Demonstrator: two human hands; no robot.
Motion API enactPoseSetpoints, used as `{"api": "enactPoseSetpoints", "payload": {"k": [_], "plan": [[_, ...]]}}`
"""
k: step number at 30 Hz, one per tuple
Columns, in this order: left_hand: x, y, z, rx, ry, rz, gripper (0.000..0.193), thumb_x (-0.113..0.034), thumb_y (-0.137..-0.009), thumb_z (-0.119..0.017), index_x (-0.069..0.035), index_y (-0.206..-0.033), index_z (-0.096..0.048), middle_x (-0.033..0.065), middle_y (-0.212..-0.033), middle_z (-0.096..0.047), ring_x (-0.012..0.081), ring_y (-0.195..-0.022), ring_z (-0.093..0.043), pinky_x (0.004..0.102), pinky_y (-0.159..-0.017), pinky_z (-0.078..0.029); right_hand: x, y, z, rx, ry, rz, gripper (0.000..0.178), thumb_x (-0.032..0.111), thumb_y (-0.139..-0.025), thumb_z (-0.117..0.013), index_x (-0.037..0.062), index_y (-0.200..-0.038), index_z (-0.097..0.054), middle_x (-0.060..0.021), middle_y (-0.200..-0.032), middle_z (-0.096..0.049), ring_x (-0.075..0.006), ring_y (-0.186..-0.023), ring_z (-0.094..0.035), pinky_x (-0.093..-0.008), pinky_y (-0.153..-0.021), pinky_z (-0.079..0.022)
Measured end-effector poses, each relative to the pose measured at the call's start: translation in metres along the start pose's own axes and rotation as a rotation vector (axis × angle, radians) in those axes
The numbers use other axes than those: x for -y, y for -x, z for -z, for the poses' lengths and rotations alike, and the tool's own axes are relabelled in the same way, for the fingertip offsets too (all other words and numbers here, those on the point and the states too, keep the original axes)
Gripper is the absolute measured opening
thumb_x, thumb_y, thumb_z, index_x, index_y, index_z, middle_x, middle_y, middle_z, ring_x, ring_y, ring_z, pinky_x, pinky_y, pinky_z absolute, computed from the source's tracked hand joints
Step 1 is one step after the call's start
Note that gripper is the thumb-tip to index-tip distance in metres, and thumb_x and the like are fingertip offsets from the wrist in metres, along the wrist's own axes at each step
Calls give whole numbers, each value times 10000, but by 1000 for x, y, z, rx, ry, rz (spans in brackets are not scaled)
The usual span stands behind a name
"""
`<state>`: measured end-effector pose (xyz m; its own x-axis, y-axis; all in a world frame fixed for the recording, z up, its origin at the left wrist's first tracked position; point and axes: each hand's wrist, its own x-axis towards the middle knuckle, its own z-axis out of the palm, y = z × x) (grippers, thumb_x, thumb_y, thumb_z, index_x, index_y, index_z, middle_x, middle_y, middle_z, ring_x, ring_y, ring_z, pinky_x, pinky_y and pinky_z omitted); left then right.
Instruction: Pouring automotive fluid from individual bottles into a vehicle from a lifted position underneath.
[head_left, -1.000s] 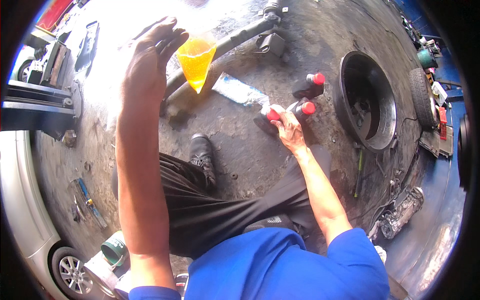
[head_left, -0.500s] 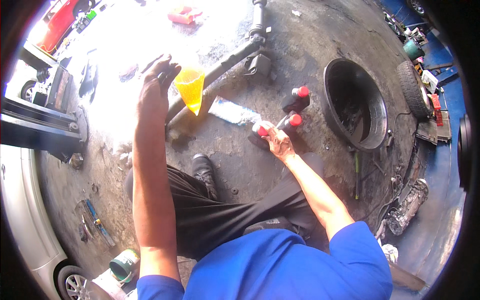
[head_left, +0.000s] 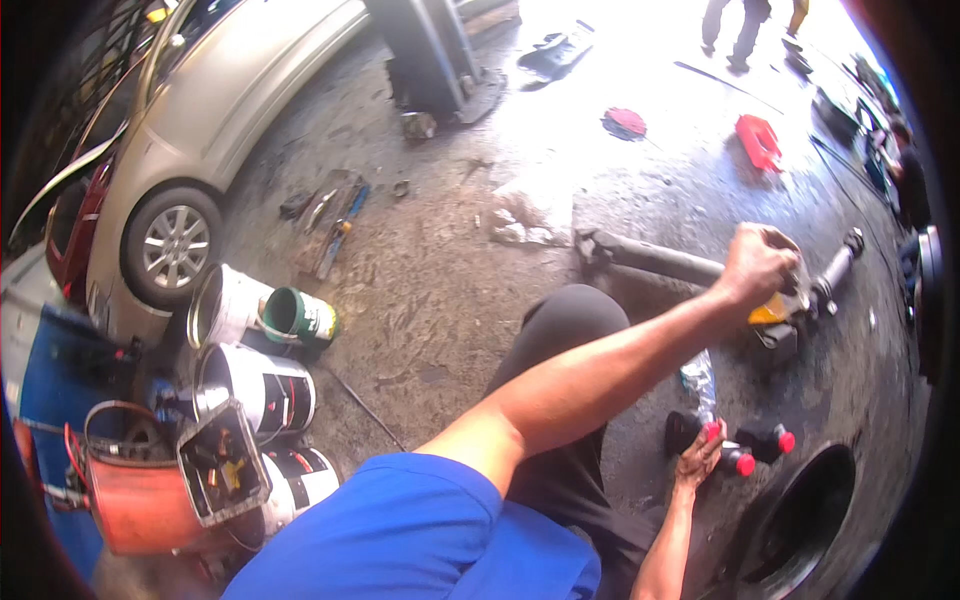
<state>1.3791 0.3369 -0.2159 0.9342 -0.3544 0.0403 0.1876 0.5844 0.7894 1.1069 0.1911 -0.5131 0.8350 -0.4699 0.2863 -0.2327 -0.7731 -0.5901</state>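
My left hand [head_left: 762,262] is raised over the floor, its fingers closed at the top of a see-through, yellow-bottomed pouch [head_left: 770,310] that looks like a plastic bag of yellow liquid. Part of the pouch is hidden by my hand. Lower down, my right hand [head_left: 698,460] has its fingers around the red cap [head_left: 711,430] of a dark bottle [head_left: 682,432]. Close by are two more red-capped bottles, a dark one [head_left: 757,441] and one whose cap [head_left: 740,463] shows by my fingers. Crumpled clear plastic [head_left: 699,380] lies just beyond my right hand.
A round black basin [head_left: 800,520] is at the lower right. A metal shaft [head_left: 650,255] lies beyond my knee, with a red container [head_left: 759,143] farther off. Left are buckets [head_left: 270,385], a metal box [head_left: 222,465], tools [head_left: 335,225] and a car [head_left: 240,90]. People stand far right.
The view has swung left, bringing the buckets and car into sight. My left hand keeps the yellow pouch raised, and my right hand is still at the bottle cap.
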Motion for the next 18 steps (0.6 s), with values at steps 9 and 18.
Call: {"api": "enactPoseSetpoints", "payload": {"k": [9,18], "plan": [[-12,-4,8,-1,-31,23,128,29,-854,-678,101,-950,-723,147,-794,-715,195,-650,-703,324,-590,-603,-12,-6,-18,-48,-48,-13,409,354,-1073,-520,41,-1337,-515,-241,-1234,-655,-465,-1129,-618,-515,-947,-491],[-38,-26,94,292,-960,-382,296,9,-918,-690,15,-1213,-704,120,-1171,-732,234,-1079,-687,330,-992,-534,58,-33,17,78,352,97,305,276,-880,-709,17,-1027,-645,-172,-966,-621,-352,-864,-652,-497,-697,-532]]}}
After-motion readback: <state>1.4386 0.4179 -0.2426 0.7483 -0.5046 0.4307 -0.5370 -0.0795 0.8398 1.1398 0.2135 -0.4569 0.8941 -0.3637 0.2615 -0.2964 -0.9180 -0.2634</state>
